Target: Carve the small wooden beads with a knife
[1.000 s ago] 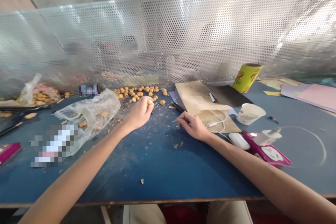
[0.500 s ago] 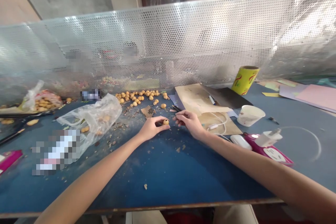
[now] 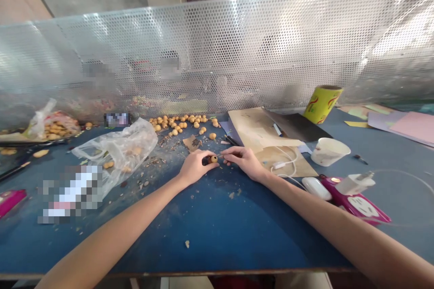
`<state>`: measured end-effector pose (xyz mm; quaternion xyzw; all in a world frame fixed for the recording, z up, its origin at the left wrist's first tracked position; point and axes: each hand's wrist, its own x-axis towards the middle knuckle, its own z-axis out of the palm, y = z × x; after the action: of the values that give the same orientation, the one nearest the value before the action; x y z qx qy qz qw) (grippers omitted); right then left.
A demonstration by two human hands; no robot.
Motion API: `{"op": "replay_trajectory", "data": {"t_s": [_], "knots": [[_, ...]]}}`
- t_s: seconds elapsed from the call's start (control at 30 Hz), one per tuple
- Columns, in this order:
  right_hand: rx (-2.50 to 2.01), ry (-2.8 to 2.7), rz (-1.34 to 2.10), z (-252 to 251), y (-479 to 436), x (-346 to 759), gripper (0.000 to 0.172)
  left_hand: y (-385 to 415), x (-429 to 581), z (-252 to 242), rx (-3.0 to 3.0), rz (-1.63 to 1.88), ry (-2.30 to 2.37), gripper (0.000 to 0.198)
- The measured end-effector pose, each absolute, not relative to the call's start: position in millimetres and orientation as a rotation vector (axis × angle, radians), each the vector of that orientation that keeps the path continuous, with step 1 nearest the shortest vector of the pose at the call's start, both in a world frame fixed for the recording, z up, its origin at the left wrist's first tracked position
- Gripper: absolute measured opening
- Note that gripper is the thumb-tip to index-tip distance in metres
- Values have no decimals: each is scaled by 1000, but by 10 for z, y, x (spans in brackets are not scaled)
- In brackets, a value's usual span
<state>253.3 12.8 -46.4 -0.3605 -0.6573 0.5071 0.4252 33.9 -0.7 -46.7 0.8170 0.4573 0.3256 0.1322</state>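
My left hand (image 3: 198,167) pinches a round tan bead (image 3: 214,159) between its fingertips, with a small dark bit showing just beside the bead. My right hand (image 3: 244,162) grips a thin metal pick (image 3: 225,155), and the pick's tip reaches the bead. The two hands nearly meet over the blue table (image 3: 217,221). Farther back, beyond both hands, lies a scattered group of similar tan beads (image 3: 179,122). A small brown scrap (image 3: 191,143) rests just above my left hand.
Shavings litter the table around a crumpled plastic bag (image 3: 117,153). A perforated metal screen (image 3: 217,58) stands along the back. To the right are brown paper (image 3: 267,137), a paper cup (image 3: 330,151), a yellow roll (image 3: 322,104), a white mouse (image 3: 316,188) and a magenta power strip (image 3: 357,205).
My left hand has moved right and lower with the bead, closer to my right hand. The pick now reaches the bead. The view has shifted slightly.
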Motion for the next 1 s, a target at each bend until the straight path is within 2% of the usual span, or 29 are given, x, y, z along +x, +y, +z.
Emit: {"op": "replay_trajectory", "data": {"t_s": [1.0], "knots": [[-898,-1896,1124,-461,46,2503,26,4,342,-468,2369,937,1273,30]]}}
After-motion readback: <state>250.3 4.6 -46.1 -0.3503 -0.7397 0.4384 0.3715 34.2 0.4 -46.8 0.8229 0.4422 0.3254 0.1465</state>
